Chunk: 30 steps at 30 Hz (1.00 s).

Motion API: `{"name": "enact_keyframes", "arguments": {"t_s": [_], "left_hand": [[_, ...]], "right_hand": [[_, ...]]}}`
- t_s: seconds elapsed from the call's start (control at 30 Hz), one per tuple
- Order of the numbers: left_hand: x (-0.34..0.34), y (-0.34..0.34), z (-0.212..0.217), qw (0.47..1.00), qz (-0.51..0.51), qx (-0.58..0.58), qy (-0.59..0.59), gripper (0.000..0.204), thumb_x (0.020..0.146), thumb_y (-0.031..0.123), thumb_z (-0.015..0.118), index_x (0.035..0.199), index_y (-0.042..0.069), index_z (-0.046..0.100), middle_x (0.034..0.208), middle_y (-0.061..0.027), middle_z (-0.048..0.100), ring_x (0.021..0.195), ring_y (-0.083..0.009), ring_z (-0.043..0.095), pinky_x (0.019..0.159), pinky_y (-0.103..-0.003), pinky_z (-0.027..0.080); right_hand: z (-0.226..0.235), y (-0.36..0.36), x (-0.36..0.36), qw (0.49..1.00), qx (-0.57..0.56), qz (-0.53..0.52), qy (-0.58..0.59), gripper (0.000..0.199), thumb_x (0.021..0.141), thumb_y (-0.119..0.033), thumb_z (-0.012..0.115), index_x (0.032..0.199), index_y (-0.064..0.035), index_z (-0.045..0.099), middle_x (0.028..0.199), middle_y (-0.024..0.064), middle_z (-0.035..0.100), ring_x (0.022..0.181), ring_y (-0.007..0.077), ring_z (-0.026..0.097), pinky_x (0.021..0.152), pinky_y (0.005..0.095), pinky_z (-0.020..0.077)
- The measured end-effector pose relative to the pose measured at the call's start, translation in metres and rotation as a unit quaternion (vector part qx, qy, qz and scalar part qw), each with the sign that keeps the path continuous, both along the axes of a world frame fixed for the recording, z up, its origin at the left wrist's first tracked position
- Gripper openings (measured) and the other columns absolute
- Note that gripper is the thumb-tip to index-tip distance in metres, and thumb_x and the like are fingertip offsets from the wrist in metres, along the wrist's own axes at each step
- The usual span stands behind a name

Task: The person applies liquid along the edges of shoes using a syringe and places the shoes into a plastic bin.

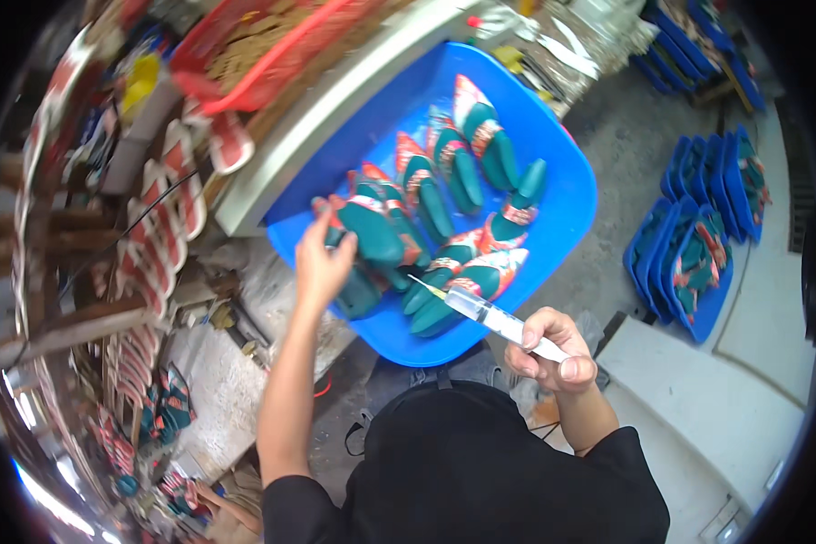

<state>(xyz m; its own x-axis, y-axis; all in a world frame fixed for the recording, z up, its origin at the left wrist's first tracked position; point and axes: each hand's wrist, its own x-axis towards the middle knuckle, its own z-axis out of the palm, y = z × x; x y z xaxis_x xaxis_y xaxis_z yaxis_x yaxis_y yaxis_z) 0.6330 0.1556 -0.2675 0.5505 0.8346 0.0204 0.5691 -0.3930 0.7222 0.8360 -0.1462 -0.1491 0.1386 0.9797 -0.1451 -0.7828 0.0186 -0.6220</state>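
My right hand (553,349) is closed round the plunger end of a clear syringe (485,313). The syringe's thin needle points up and left, over the near part of a blue plastic tub (576,195). In the tub lie several dark green shoe lasts (426,204) with red and orange patterned uppers on them. At the tub's left side, my left hand (322,263) grips a green shoe last (370,231) by its patterned end, tilting its broad smooth end toward the needle. The needle tip is apart from that last. Part of my left fingers is hidden behind it.
A red basket (272,54) of brown pieces stands beyond a pale ledge (335,91). Red-and-white sole-shaped pieces (159,245) hang in a row at the left. Stacked blue trays (689,263) stand on the floor at right, near a white surface (680,399). Another person's arm (231,508) shows lower left.
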Motion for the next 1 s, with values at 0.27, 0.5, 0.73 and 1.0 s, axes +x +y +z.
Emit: {"name": "enact_keyframes", "arguments": {"t_s": [0.27,0.5,0.73,1.0], "left_hand": [[-0.296,-0.112,-0.044,0.952,0.281,-0.105,-0.057,0.055,0.084,0.013,0.074,0.134,-0.004,0.057,0.110,-0.0180,0.069,0.099,-0.0237,0.068,0.081,-0.035,0.055],[-0.604,-0.082,-0.092,0.652,0.565,-0.259,-0.434,0.062,0.093,0.021,0.067,0.146,-0.002,0.044,0.128,-0.0209,0.061,0.112,-0.0329,0.065,0.092,-0.043,0.055],[-0.875,0.035,-0.167,0.326,0.710,-0.197,-0.592,0.099,0.077,0.055,0.080,0.150,0.005,0.035,0.151,-0.0229,0.030,0.130,-0.0353,0.042,0.099,-0.046,0.045],[-0.932,0.087,-0.180,0.325,0.573,-0.213,-0.721,0.061,0.088,0.053,0.065,0.136,0.018,0.054,0.139,-0.0049,0.056,0.130,-0.0250,0.051,0.107,-0.048,0.039]], "right_hand": [[0.013,0.079,-0.119,0.993,0.046,0.094,-0.055,0.049,0.079,-0.036,0.074,0.107,-0.0065,0.047,0.073,0.0067,0.051,0.054,0.0086,0.041,0.046,0.0226,0.0301],[0.006,0.156,-0.320,0.975,0.046,0.204,-0.074,0.051,0.082,-0.037,0.074,0.112,-0.0064,0.047,0.072,0.0057,0.050,0.051,0.0089,0.042,0.047,0.0242,0.0311],[0.034,0.201,-0.514,0.967,-0.008,0.224,-0.118,0.047,0.088,-0.036,0.071,0.116,-0.0081,0.044,0.075,0.0048,0.049,0.054,0.0084,0.040,0.050,0.0241,0.0313],[0.048,0.194,-0.600,0.960,-0.015,0.198,-0.196,0.045,0.091,-0.038,0.067,0.115,-0.0104,0.042,0.078,0.0037,0.049,0.054,0.0073,0.042,0.051,0.0223,0.0335]]}}
